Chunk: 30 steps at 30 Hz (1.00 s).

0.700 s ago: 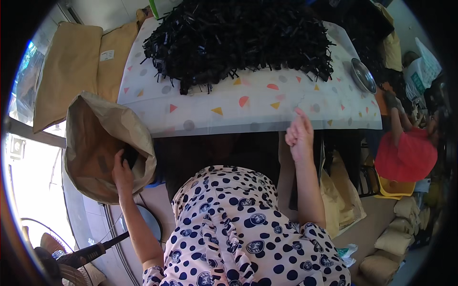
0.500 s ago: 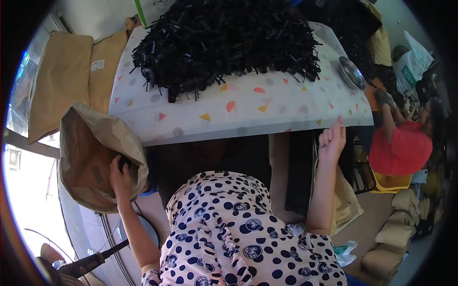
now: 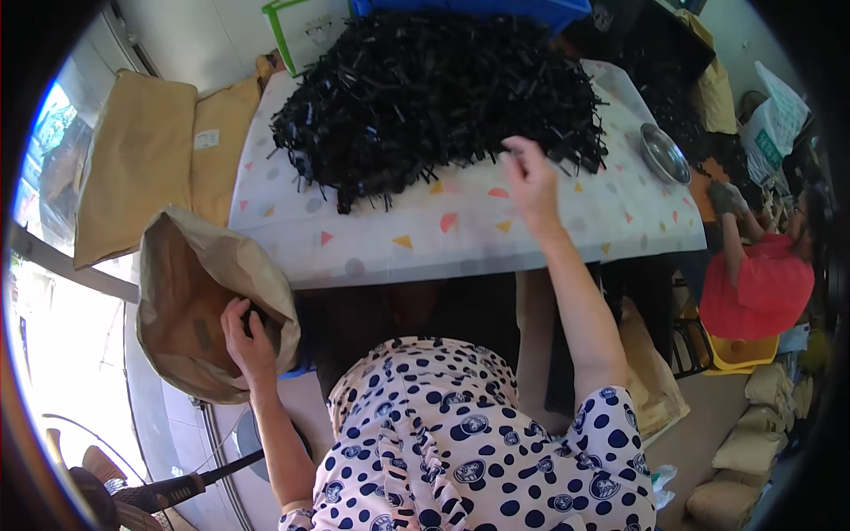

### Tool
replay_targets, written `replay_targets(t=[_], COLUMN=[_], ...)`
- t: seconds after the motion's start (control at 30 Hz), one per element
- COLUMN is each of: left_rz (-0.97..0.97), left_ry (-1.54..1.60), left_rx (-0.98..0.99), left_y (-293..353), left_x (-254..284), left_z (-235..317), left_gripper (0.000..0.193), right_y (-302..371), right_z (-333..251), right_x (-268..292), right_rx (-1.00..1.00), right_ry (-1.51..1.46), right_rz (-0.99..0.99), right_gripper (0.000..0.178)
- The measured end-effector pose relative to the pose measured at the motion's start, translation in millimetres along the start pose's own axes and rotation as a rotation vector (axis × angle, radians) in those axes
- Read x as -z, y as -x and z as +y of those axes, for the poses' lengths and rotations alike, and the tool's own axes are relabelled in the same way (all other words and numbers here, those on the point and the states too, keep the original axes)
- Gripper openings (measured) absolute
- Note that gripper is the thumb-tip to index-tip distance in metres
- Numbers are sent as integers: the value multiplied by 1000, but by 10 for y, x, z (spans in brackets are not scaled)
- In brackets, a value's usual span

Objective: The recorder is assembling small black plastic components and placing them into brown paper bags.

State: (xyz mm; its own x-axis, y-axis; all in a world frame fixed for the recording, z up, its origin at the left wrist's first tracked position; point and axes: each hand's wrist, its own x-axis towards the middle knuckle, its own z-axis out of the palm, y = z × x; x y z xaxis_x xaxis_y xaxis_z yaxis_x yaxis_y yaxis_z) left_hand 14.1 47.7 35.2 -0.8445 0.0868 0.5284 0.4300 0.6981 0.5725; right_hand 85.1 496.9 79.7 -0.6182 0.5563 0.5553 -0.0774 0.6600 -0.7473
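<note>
A wide heap of small black parts (image 3: 434,106) lies on the table, which has a patterned cover (image 3: 381,239). My right hand (image 3: 534,186) hovers over the table at the near edge of the heap. Its fingers are bent and smeared by motion, so I cannot see whether they hold anything. At the left, my left hand (image 3: 248,341) is inside the mouth of an open brown paper sack (image 3: 168,310). Its fingers curl around something small and black, mostly hidden by the hand. The sack's lower inside is in shadow.
Flat brown sacks (image 3: 133,168) lie left of the table. A metal bowl (image 3: 664,154) sits at its right end, and a blue bin (image 3: 478,9) stands behind the heap. At the right a person in a red top (image 3: 757,288) works. Filled sacks (image 3: 739,442) are stacked on the floor.
My right hand has moved left and forward from the table's front edge to the heap. My left hand stays at the sack. The whole view has shifted slightly, showing more behind the heap.
</note>
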Motion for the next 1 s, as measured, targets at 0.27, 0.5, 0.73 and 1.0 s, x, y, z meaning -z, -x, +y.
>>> replay_targets(t=[0.27,0.5,0.73,1.0], left_rz=[-3,3,-653,-885], left_ry=[60,236,1306,1555], left_rx=[52,69,487,698], left_y=[92,-27,-98,67], left_x=[60,2,-296,-525], left_z=[57,338,991,938], left_gripper=[18,14,56,66], right_y=[-294,-454,475,1169], right_z=[562,534,-503,-750], right_x=[-867,-725,-709,-667], right_rx=[59,-130,-14,174], right_ry=[481,-83,-367,-405], right_rz=[-60,-208,-732,-896], right_gripper=[22,16,7,12])
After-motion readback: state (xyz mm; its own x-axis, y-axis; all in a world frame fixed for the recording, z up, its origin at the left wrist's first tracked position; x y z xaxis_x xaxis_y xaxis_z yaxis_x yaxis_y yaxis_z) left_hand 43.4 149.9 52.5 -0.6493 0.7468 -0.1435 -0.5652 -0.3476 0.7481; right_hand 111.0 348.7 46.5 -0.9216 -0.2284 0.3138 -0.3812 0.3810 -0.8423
